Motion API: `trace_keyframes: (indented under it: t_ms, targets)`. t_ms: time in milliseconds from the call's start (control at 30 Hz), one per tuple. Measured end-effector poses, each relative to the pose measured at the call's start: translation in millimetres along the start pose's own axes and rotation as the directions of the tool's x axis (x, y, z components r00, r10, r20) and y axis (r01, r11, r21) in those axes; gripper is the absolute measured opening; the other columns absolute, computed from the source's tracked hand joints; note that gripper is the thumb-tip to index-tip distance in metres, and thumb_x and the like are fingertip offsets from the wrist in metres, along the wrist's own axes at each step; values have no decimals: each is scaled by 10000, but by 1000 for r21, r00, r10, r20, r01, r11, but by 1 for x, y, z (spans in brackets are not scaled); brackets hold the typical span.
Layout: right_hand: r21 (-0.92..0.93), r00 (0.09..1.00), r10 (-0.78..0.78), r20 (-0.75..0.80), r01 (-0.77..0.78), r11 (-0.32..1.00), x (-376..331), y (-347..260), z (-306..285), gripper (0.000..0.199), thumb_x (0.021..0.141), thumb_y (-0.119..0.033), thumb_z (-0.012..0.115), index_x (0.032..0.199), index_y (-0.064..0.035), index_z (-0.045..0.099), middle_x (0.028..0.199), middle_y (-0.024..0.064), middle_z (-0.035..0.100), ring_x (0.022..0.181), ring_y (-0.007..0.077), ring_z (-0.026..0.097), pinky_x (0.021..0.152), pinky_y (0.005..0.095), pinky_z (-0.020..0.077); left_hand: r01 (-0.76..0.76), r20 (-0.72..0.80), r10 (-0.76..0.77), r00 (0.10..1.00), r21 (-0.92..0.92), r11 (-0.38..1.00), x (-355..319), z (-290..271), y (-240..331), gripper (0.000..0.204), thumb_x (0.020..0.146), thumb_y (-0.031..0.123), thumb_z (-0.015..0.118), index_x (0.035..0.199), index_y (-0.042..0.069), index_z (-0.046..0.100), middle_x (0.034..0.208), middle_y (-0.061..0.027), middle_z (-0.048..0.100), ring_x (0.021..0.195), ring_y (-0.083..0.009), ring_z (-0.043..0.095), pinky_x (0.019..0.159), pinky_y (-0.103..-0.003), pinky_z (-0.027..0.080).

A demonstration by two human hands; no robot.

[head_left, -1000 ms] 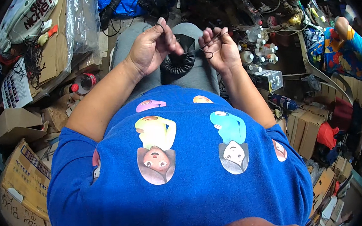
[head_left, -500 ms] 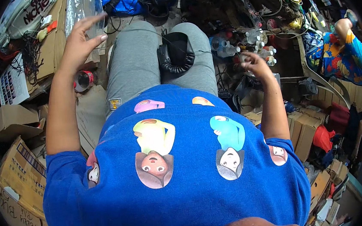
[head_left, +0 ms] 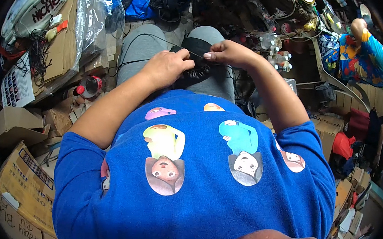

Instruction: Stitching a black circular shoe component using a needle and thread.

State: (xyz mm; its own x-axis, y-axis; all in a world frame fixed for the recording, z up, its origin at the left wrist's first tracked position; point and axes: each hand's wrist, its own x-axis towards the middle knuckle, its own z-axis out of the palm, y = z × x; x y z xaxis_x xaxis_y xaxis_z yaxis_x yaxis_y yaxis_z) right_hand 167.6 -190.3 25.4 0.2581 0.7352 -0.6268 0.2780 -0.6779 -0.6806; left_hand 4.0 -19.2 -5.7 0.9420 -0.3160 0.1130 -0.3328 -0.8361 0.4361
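A black shoe (head_left: 199, 73) with a ridged, stitched-looking edge lies between my thighs, partly hidden by my hands. My left hand (head_left: 168, 67) is over its left side, fingers curled inward and closed, with a dark thread running to it across my left leg. My right hand (head_left: 231, 54) is at the shoe's right side, thumb and forefinger pinched on a thin black thread (head_left: 198, 53). Another stretch of thread loops over my left knee toward the shoe. Whether a needle is in either hand is too small to tell.
Plastic bottles (head_left: 282, 59) stand right of my legs. Left are a red-capped bottle (head_left: 92, 86), flattened cardboard with clear plastic (head_left: 97, 32), and cardboard boxes (head_left: 16, 125). A blue plastic sheet (head_left: 138, 5) lies ahead. At far right are another person's colourful sleeve (head_left: 373, 60) and arm.
Both hands have come inward from wide apart to the shoe. The fingers of my left hand, spread before, are now curled, and my right hand now pinches the thread.
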Motion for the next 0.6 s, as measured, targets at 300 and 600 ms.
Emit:
trace_keyframes:
  t_ms: [300, 600]
  targets:
    - [202, 885, -167, -434, 277, 940, -6, 11, 19, 327, 874, -318, 592, 892, 8, 619, 714, 6, 566, 658, 72, 495, 591, 246, 419, 201, 1, -237, 972, -532, 823, 20, -28, -24, 159, 803, 122, 616, 941, 53, 654, 967, -84, 608, 898, -219, 585, 808, -319, 451]
    - [157, 989, -69, -128, 89, 984, -26, 3, 18, 236, 849, -239, 603, 750, -26, 575, 646, -52, 472, 627, 47, 416, 564, 227, 349, 163, 152, -99, 983, -496, 853, 72, -9, -25, 284, 748, 252, 686, 934, 42, 639, 944, -126, 597, 915, -245, 574, 808, -345, 450]
